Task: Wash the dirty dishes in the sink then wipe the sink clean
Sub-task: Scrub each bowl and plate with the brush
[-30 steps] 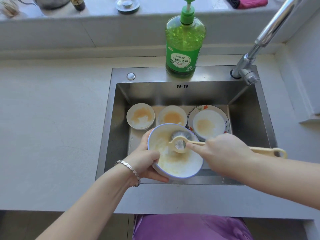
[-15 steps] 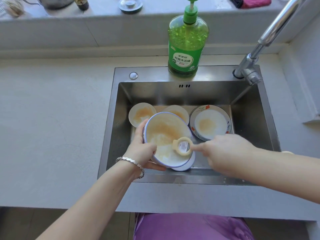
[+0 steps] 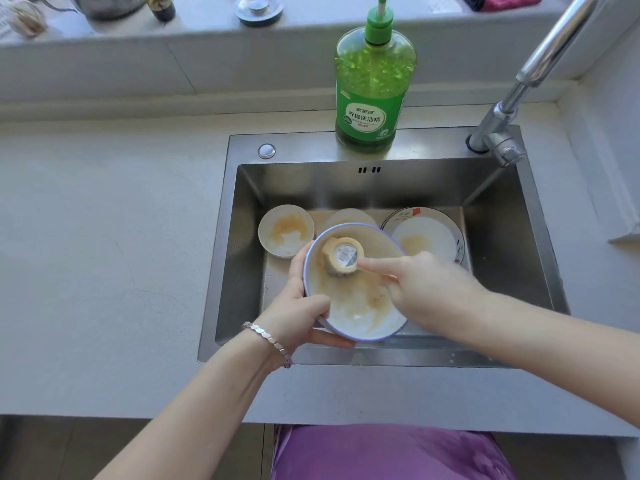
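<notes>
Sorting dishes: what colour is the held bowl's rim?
Blue, edging the white bowl; head view.

Over the sink [image 3: 512, 244] our left hand [image 3: 298, 306] grips the blue-rimmed bowl [image 3: 356, 306]; our right hand [image 3: 429, 289] presses the scrubbing brush [image 3: 343, 259] inside it.

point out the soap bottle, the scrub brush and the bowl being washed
soap bottle [image 3: 370, 121], head view, on its green label
scrub brush [image 3: 345, 256], head view, on the sticker atop its round head
bowl [image 3: 356, 315], head view, on its smeared inner wall

Bare forearms, silver link bracelet [image 3: 268, 342] on left wrist, purple garment [image 3: 388, 452]
</notes>
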